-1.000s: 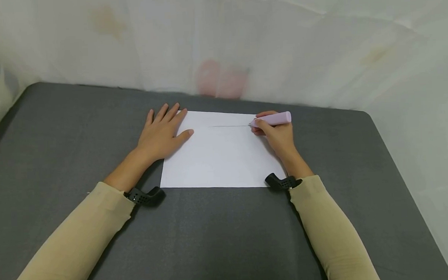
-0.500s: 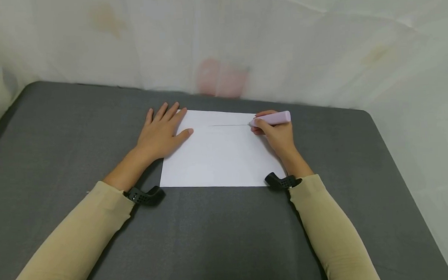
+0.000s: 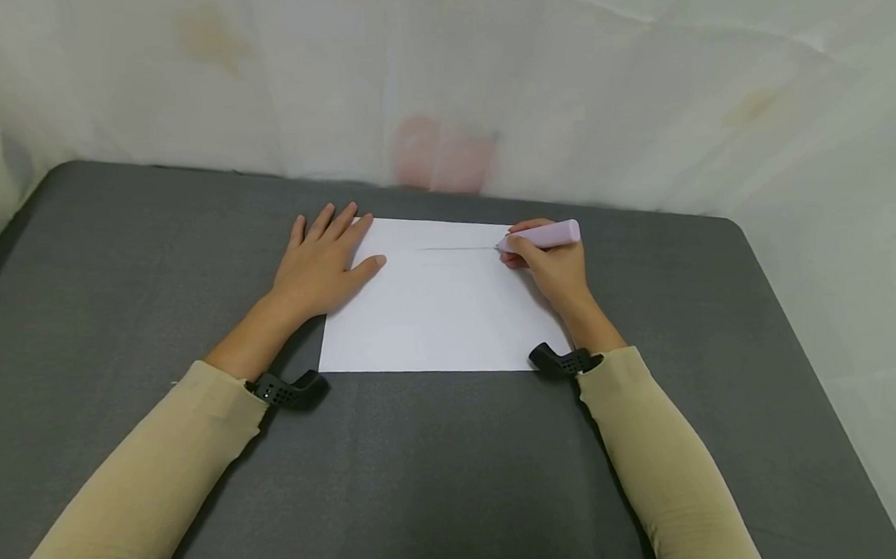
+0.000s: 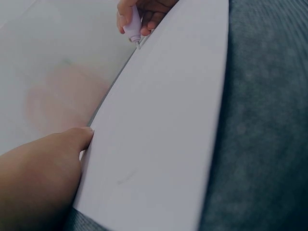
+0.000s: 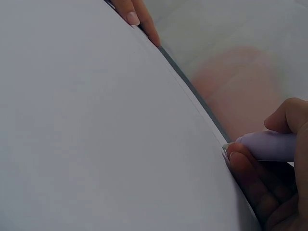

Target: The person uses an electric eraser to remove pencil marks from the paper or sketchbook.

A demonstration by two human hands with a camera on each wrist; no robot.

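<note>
Head view shows the left hand (image 3: 320, 268) lying flat with its fingers straight and slightly spread, pressing on the far left corner of a white rectangular sheet of paper (image 3: 438, 313); the thumb points across the sheet. At the paper's far right corner the right hand (image 3: 552, 266) curls its fingers and thumb round a pale lilac, thick-barrelled plastic pen (image 3: 544, 236), pinching it near the tip, which meets the sheet at the right end of a thin grey drawn line (image 3: 454, 248) running parallel to the paper's far edge. Both forearms wear beige sleeves (image 3: 156, 476) and come in from the paper's near side. A black wrist mount (image 3: 291, 390) sits by each near corner of the paper. The paper lies flat on a dark grey fabric-covered worktop (image 3: 457, 479). Beyond the paper's far edge hangs a translucent white sheeting (image 3: 485, 86) with a blurred pink shape (image 3: 443, 163) behind it.
</note>
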